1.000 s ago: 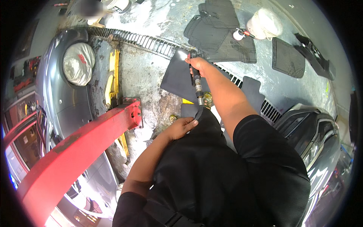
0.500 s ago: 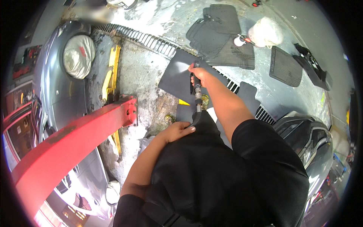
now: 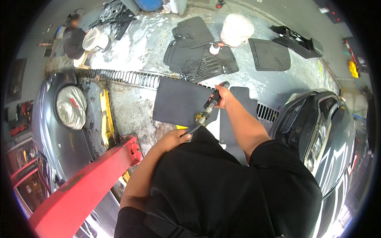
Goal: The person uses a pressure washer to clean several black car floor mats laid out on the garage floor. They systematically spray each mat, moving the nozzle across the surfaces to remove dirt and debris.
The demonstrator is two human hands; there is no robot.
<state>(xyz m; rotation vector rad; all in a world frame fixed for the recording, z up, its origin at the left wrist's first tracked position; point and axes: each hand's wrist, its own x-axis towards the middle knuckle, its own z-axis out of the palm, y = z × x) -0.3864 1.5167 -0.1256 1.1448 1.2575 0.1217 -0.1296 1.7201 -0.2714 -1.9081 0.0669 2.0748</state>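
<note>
My right hand is wrapped round the handle of a black spray gun with a metal coupling. A dark hose runs from it back to my left hand, whose fingers close round the hose in front of my waist. Under the gun a flat dark floor mat lies on the ground beside a floor drain grate. Another dark mat lies below my right forearm, which partly covers it. No spray shows at the nozzle.
Ribbed black mats lie beyond the drain, near a white bucket and a small white bottle. A red lift arm reaches in from lower left, near a grey car. A dark car stands right. A person is beside another bucket.
The view has swung right and up. My right hand has brought the gun lower and nearer, now tilted to the right. The white spray seen at the nozzle is gone.
</note>
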